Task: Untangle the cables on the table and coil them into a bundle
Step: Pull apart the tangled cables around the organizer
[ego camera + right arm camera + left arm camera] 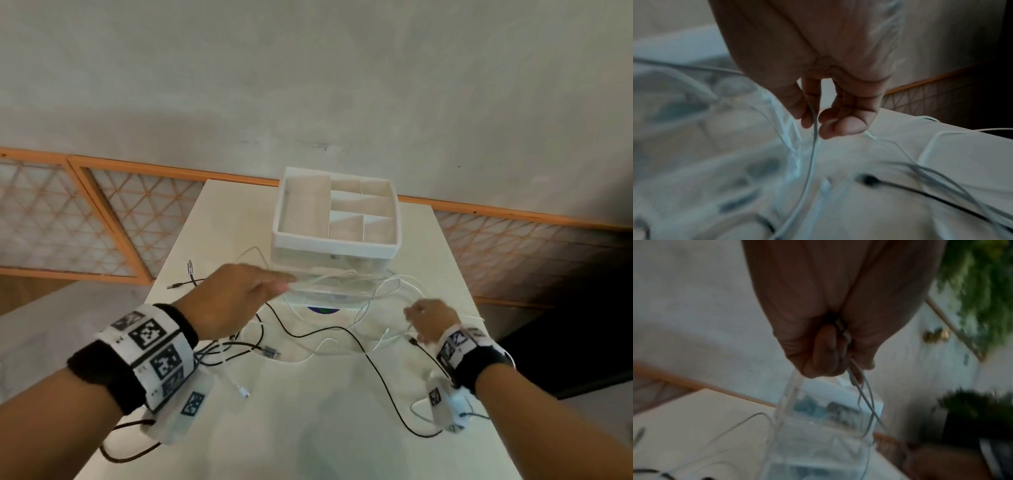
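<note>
Thin white cables (346,279) and black cables (310,334) lie tangled across the white table (325,428). My left hand (236,298) is raised above the table's left-middle and grips several white cable strands (861,395) in its curled fingers; the strands stretch to the right. My right hand (430,318) hovers at the right and pinches one white cable (813,146) between thumb and fingers. A black cable plug (868,179) lies on the table just beneath it. Both wrist views are blurred.
A white organiser box (337,214) with several compartments stands at the table's far middle, just behind the lifted strands. A USB plug (272,353) and a small white plug (243,392) lie near my left wrist. Orange lattice panels (102,212) line the wall.
</note>
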Demonstrator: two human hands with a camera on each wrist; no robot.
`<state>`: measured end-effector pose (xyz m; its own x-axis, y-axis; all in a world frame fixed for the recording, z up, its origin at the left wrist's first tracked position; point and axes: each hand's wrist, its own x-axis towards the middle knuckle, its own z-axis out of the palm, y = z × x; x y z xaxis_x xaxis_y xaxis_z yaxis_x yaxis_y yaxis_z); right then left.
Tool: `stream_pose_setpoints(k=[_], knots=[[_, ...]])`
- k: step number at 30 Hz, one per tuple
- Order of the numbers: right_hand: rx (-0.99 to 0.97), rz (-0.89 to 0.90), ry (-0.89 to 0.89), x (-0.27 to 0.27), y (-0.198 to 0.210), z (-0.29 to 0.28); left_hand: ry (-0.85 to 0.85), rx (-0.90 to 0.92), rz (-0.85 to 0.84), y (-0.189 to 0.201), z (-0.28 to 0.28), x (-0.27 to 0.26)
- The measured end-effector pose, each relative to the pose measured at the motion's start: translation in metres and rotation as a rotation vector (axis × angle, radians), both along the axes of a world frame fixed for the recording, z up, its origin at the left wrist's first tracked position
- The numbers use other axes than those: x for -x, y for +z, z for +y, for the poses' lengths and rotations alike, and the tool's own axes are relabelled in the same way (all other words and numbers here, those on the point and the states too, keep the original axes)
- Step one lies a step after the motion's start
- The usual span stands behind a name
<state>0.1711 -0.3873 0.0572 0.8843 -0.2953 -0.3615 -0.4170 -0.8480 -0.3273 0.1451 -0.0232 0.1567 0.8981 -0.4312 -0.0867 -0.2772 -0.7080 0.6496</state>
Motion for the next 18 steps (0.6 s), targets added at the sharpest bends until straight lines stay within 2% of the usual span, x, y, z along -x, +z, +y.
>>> stream_pose_setpoints(k=[1,3,5,6,7,9,11,12,14,18], knots=[[-0.126,-0.089,-0.072,-0.01,0.017,-0.001,-0.013,-0.145,-0.008,-0.012,0.003,0.0],[-0.378,-0.438,-0.196,-0.026,0.067,0.003,-0.021,-0.413,-0.038,-0.035,0.007,0.0],[-0.394,-0.797,-0.168,-0.031,0.119,0.014,0.031,-0.511,-0.038,-0.047,0.008,-0.001],[-0.402,-0.917,-0.147,-0.032,0.134,0.018,0.072,-0.498,-0.056,-0.05,0.008,-0.002],[-0.431,-0.936,-0.158,-0.035,0.137,0.018,0.11,-0.46,-0.072,-0.051,0.009,-0.006],[-0.444,-0.665,-0.24,-0.039,0.118,0.01,0.199,-0.372,-0.072,-0.05,0.012,-0.01],[-0.342,-0.34,-0.251,-0.036,0.091,-0.002,0.291,-0.326,-0.048,-0.048,0.017,-0.011],[-0.292,-0.32,-0.204,-0.037,0.082,-0.01,0.308,-0.307,-0.03,-0.045,0.018,-0.01],[-0.266,-0.492,-0.108,-0.038,0.092,-0.012,0.353,-0.288,0.004,-0.042,0.019,-0.008],[-0.302,-0.895,0.069,-0.042,0.148,-0.002,0.347,-0.302,0.111,-0.037,0.002,-0.007]])
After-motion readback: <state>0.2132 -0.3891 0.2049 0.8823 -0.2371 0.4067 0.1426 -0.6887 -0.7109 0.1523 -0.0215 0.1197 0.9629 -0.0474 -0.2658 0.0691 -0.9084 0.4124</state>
